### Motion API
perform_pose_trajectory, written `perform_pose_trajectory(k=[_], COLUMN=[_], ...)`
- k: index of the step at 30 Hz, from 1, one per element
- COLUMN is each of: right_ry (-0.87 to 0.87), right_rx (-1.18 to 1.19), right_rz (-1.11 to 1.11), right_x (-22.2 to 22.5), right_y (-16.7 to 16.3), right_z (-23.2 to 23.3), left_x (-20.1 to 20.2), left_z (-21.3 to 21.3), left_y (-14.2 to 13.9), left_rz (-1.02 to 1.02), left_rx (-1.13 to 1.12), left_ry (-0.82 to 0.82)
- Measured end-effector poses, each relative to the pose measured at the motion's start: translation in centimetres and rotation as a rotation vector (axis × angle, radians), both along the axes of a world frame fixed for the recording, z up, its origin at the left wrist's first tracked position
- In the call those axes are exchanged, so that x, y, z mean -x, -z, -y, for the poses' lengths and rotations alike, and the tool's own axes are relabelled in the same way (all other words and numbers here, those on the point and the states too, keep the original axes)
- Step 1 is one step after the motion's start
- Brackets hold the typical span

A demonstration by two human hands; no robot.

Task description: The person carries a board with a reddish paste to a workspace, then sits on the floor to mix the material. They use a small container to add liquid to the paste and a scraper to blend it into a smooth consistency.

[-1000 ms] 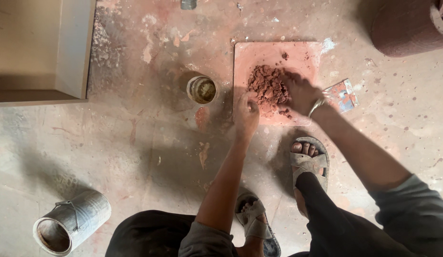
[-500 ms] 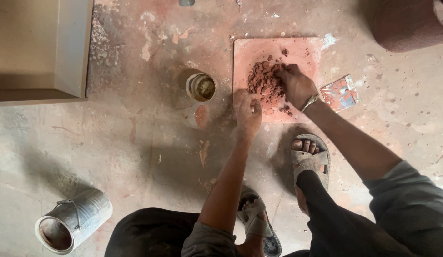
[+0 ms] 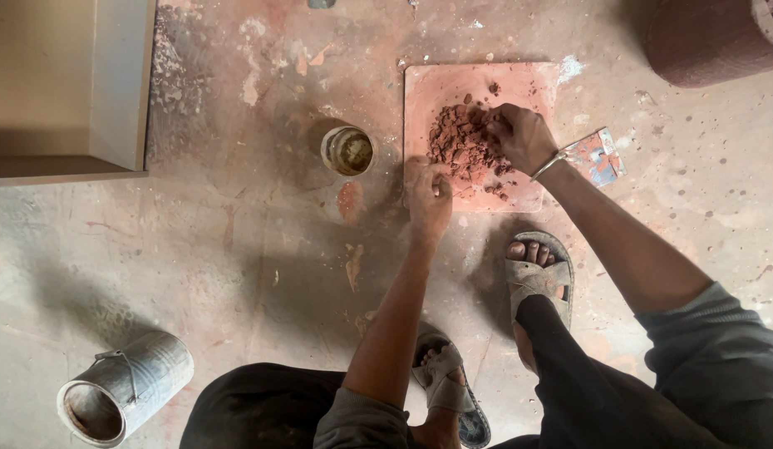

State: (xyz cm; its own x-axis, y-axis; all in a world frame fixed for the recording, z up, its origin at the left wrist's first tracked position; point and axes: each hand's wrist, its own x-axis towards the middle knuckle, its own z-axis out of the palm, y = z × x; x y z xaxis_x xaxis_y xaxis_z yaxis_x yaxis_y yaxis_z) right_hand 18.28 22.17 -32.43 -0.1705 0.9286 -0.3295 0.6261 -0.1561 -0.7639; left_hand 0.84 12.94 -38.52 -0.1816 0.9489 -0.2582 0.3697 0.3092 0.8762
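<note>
Both hands [image 3: 478, 166] on red clay [image 3: 461, 145], square slab [image 3: 453, 83]

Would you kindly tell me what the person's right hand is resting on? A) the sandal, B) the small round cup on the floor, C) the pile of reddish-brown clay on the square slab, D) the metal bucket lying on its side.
C: the right hand lies on the crumbly clay heaped on the slab, well apart from the cup.
</note>
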Motion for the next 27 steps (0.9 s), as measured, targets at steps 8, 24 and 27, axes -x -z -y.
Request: perform_pose_trajectory(k=[8,24,27], right_ry=[-0.172,-0.008,-0.129], right_rx=[-0.127,0.084,0.004], right_rz=[-0.066,-0.142,-0.393], right_x=[-0.5,0.7,0.3], right_y=[0.4,-0.2,-0.1], right_z=[0.2,0.4,0.6], left_x=[0.1,-1.1,-1.9], left_z=[-0.1,-2.2,-3.2], left_y=[-0.2,-1.5,-1.9], left_rz=[-0.015,-0.226,-0.385], left_rx=[-0.084,0.265,0.357], left_ry=[-0.026,0.255,0.318])
